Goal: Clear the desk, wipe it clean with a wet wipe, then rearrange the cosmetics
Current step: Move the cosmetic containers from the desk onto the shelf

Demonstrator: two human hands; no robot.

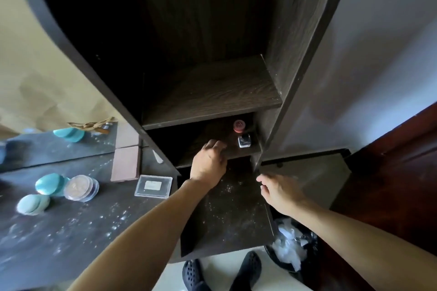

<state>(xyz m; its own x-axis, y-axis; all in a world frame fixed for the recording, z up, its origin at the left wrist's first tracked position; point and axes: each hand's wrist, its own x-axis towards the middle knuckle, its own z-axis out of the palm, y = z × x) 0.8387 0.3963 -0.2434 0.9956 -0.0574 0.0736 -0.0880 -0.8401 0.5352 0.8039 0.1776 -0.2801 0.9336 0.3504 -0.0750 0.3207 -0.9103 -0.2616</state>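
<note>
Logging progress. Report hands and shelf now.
Left hand at lower shelf edge, grip unclear. Right hand open, by side panel. Red-capped bottle, square bottle on shelf.

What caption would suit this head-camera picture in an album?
Left hand reaches onto a low shelf near a red-capped bottle while the right hand touches the cabinet's side panel.

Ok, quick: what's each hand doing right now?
Left hand: fingers curled on the dark wooden shelf; grip cannot be told.
Right hand: open, holding nothing.

lower shelf (212,153): left open | right: jar (239,126), bottle (244,141) block
</note>
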